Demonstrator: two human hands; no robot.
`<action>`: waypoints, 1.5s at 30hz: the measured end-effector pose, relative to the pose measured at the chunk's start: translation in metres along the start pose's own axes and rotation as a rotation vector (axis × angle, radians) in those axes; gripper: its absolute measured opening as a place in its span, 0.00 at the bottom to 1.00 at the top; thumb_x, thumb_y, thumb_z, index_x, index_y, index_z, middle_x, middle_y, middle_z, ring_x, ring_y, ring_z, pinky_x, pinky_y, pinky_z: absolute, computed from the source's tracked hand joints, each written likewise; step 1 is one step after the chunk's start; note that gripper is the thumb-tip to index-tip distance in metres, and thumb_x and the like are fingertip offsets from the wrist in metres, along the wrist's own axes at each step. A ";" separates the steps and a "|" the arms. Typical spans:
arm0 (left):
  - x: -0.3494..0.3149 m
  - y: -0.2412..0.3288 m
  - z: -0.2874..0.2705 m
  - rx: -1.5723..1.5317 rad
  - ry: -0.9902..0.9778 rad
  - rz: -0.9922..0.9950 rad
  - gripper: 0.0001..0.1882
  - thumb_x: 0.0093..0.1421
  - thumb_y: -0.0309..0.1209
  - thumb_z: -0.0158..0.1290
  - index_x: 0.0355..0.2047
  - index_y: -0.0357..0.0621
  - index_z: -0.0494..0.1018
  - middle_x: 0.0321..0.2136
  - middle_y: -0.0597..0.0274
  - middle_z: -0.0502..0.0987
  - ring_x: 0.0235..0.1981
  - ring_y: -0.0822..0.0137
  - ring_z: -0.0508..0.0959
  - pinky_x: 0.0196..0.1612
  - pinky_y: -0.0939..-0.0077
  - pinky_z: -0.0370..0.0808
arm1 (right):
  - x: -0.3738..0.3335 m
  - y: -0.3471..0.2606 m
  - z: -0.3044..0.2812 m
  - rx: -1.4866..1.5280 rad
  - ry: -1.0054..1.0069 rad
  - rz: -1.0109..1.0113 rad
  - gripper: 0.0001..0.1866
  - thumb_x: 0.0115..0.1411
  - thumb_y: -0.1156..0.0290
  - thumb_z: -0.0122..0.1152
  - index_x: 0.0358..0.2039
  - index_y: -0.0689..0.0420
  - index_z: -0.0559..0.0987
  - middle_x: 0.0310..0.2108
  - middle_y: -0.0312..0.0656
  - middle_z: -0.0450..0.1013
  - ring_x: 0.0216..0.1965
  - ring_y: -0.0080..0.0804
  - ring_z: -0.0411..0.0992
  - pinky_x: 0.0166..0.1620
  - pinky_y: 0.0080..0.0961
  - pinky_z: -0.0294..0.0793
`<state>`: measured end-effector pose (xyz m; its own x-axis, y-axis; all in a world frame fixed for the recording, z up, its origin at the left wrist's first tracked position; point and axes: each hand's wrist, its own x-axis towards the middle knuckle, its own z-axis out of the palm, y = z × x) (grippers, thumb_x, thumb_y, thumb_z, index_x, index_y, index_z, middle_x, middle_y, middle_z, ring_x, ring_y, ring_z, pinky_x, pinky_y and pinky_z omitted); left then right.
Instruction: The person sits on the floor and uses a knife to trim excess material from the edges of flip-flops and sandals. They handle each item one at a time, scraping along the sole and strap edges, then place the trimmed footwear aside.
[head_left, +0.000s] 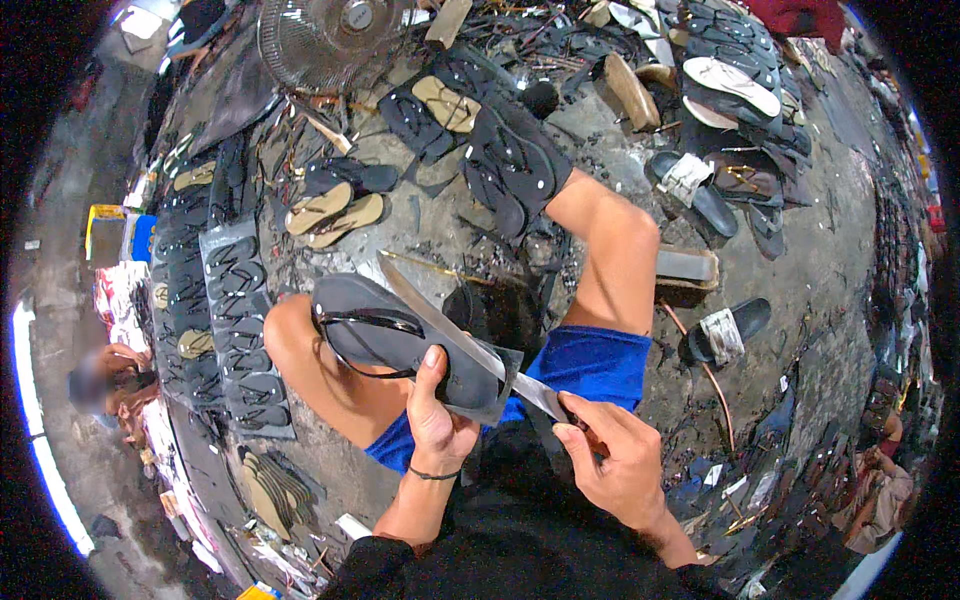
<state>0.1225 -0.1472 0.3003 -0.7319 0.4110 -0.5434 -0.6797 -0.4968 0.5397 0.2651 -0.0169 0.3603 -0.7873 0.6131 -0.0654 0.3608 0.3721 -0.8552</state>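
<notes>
While the sole of a black flip-flop point(390, 345) is gripped by the left hand point(440, 425), with the thumb pressed on the upper face near the heel, a long knife point(430, 311) is held by its grey handle in the closed fingers of the right hand point(615, 462). The flip-flop is kept above the lap, between the bent knees, tilted with its toe end toward the upper left. The blade is laid along the right-hand edge of the sole, its tip pointed up and away; whether the edge is being cut into cannot be told. A dark wristband point(435, 475) is worn on the left wrist, and blue shorts point(598, 362) are seen beneath the hands.

On the grey floor point(800, 330), rows of black flip-flops point(240, 330) are laid out at the left, and a pair of tan-soled flip-flops point(335, 213) is placed beyond the left knee. A stack of tan soles point(272, 490) is set at the lower left. Two dark slides with white wrapping on their straps point(722, 335) are left on the right, near a shallow grey block point(685, 268). A fan point(335, 40) is stood at the top.
</notes>
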 end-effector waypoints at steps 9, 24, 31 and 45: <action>-0.021 -0.010 -0.042 0.189 0.119 0.073 0.15 0.64 0.34 0.52 0.46 0.37 0.72 0.34 0.60 0.78 0.34 0.68 0.80 0.40 0.70 0.79 | 0.008 -0.005 0.030 0.129 -0.194 0.053 0.11 0.59 0.70 0.64 0.42 0.60 0.82 0.30 0.46 0.79 0.28 0.41 0.78 0.32 0.31 0.77; 0.240 -0.025 -0.021 0.403 0.163 -0.198 0.38 0.51 0.66 0.60 0.48 0.48 0.70 0.38 0.61 0.75 0.40 0.61 0.75 0.46 0.61 0.72 | 0.068 0.075 0.029 0.559 0.067 0.424 0.26 0.64 0.71 0.60 0.61 0.60 0.66 0.30 0.35 0.73 0.27 0.19 0.73 0.27 0.19 0.75; 0.357 -0.111 -0.008 0.663 0.452 -0.102 0.65 0.37 0.66 0.68 0.61 0.25 0.60 0.61 0.41 0.66 0.59 0.51 0.70 0.58 0.56 0.69 | 0.048 0.085 0.026 0.592 0.127 0.639 0.19 0.66 0.73 0.55 0.54 0.63 0.66 0.41 0.45 0.76 0.28 0.25 0.75 0.28 0.22 0.78; 0.323 0.005 0.033 1.052 -0.024 -0.333 0.20 0.63 0.41 0.55 0.40 0.30 0.76 0.33 0.57 0.82 0.31 0.64 0.83 0.36 0.68 0.81 | 0.087 0.066 0.070 0.181 -0.124 0.476 0.21 0.69 0.62 0.50 0.57 0.59 0.64 0.35 0.59 0.76 0.36 0.59 0.77 0.39 0.49 0.74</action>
<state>-0.1183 0.0083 0.1486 -0.4973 0.4239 -0.7570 -0.5364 0.5355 0.6523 0.1855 0.0122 0.2627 -0.6147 0.5937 -0.5193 0.6094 -0.0605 -0.7906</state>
